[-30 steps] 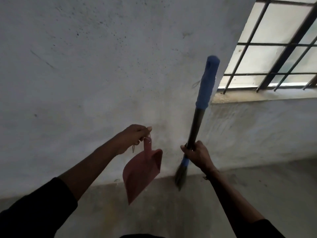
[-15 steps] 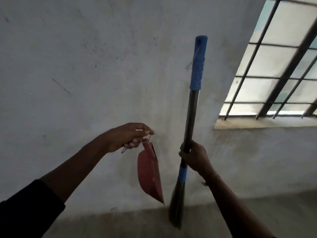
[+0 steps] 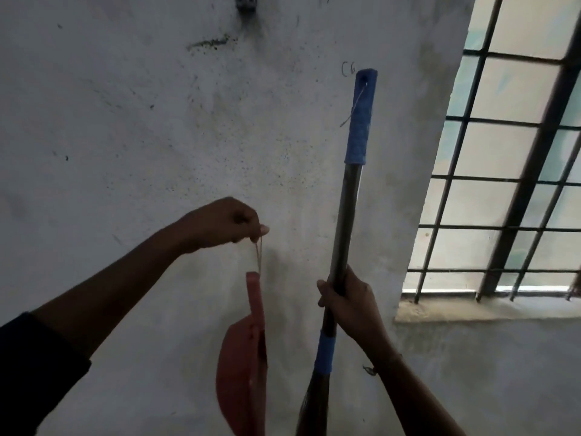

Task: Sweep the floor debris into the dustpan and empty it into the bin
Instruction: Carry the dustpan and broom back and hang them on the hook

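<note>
- Nearest to us, at 7 o'clock, our left forearm in a dark sleeve [image 3: 34, 366] reaches up toward the middle of the view; at 5 o'clock our right forearm rises the same way.
- Our left hand [image 3: 221, 223] pinches a thin string loop [image 3: 258, 254] between thumb and fingertips, the other fingers curled in.
- The red dustpan [image 3: 243, 369] hangs from that loop, handle up and pan down, seen nearly edge-on at 6 o'clock, just beside the broom and apart from it.
- Our right hand [image 3: 349, 305] is clenched around the metal shaft of the broom [image 3: 344, 215], which stands nearly upright, its blue grip at 1 o'clock and a blue band just under the hand, with the dark bristles running out of view at the bottom.
- A short cord dangles from the hole in the grip's tip.
- Behind both stands a speckled white wall [image 3: 141, 121], with a small metal hook [image 3: 246, 3] at 12 o'clock.
- At 3 o'clock a barred window [image 3: 509, 171] sits over a ledge.
</note>
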